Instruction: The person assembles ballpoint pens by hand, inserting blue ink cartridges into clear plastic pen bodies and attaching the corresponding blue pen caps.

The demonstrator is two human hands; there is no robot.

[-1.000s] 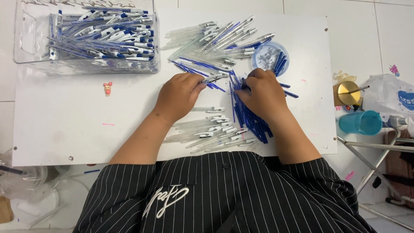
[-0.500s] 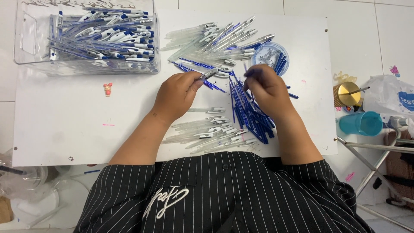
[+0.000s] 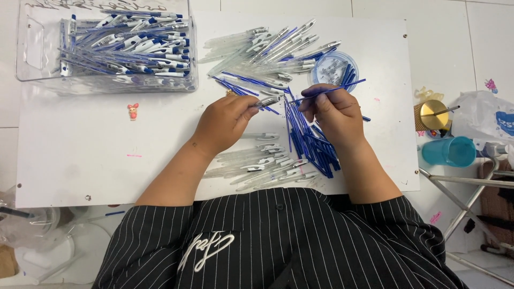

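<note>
My left hand (image 3: 227,120) pinches a clear pen barrel (image 3: 267,100) by its clip end over the white board (image 3: 80,155). A thin blue refill (image 3: 340,88) is gripped in my right hand (image 3: 332,113), its near tip pointing at the barrel's open end. A pile of blue refills (image 3: 310,144) lies under and beside my right hand. Clear empty barrels (image 3: 257,166) lie in a heap near my body, and more barrels (image 3: 273,51) fan out at the back. A small round tub (image 3: 334,67) of tiny parts stands behind my right hand.
A clear plastic bin (image 3: 107,48) with several finished pens sits at the back left. A gold round object (image 3: 433,115), a teal cup (image 3: 450,151) and a plastic bag (image 3: 487,120) stand off the board's right edge. A small pink figure (image 3: 132,111) lies on the board.
My right hand has lifted a blue refill off the pile and turned it toward the barrel. My left hand has raised the barrel slightly to meet it.
</note>
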